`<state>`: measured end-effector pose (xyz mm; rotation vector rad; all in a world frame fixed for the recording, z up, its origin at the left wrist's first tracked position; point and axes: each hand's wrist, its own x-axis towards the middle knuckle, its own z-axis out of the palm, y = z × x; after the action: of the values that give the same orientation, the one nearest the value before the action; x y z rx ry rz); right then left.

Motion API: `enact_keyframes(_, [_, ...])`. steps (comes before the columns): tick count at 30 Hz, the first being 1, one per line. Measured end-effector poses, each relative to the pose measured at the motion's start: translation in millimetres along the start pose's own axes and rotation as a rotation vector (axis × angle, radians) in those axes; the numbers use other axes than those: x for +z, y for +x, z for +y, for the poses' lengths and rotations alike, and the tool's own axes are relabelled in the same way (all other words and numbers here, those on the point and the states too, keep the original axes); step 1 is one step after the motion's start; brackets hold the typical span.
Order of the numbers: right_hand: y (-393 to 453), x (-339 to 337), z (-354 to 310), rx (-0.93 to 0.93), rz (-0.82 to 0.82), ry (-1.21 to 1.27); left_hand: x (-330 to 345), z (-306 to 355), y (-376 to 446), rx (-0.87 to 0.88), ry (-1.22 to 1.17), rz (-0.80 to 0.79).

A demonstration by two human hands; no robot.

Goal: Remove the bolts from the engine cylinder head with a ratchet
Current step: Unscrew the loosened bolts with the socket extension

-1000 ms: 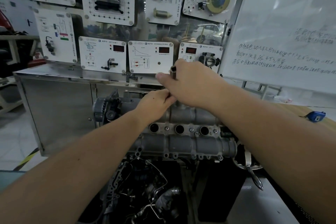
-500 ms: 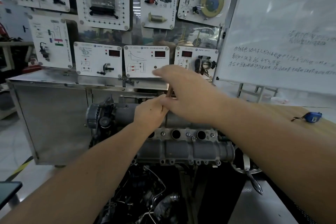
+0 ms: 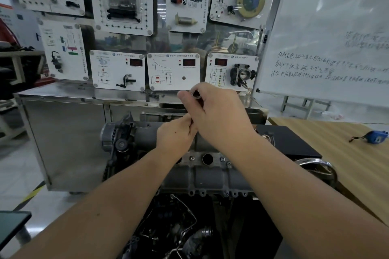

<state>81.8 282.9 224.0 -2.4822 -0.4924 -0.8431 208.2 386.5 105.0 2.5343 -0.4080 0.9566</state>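
The right hand (image 3: pixel 219 115) was curled round the ratchet (image 3: pixel 196 95), whose round metal end poked out of the fist near the thumb, the rest hidden in the grip. At its 7 o'clock, touching it, the left hand (image 3: pixel 175 135) was closed with its fingertips pinching at the tool's lower part; what exactly it held could not be told. Both hands hovered over the far edge of the engine cylinder head (image 3: pixel 202 172), which sat at picture centre, its dark round bores and small bolts (image 3: pixel 222 159) showing at 6 o'clock of the hands. At 3 o'clock lay the wooden worktop (image 3: pixel 336 153), with a blue tape measure (image 3: pixel 375 137) near its far edge. At 12 o'clock stood white training panels (image 3: pixel 173 71), and at 2 o'clock a whiteboard (image 3: pixel 328 33) with handwriting.
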Motion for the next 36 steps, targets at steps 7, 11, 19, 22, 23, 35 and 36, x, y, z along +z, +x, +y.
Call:
enact_keyframes(7, [-0.3,-9.6,-13.8,-0.182,-0.200,-0.376,-4.2,-4.6,-3.3,-0.026,-0.053,-0.142])
enact_keyframes(11, [-2.3,-12.1,-11.0,-0.281,-0.258,-0.525,-7.0,-4.8,-1.0,-0.049,-0.027,-0.167])
enact_keyframes(19, [-13.4,-5.3,0.6,0.140,0.008,0.263,-25.0,11.4,-9.0,-0.063,-0.283,-0.064])
enact_keyframes(22, [-7.4,-8.7,-5.6,-0.048,-0.103,-0.099,-24.5,8.4,-12.1,-0.156,-0.371,-0.092])
enact_keyframes(23, [-6.7,-9.0,-9.4,-0.122,-0.161,-0.257,-26.1,9.3,-12.8,-0.181,-0.412,-0.112])
enact_keyframes(35, [5.9,-36.7,-32.9,-0.167,-0.297,-0.713,-20.4,11.0,-5.7,-0.037,-0.107,-0.089])
enact_keyframes(36, [6.9,-38.7,-37.9,-0.169,-0.315,-0.751,-20.4,11.0,-5.8,-0.043,-0.120,-0.101])
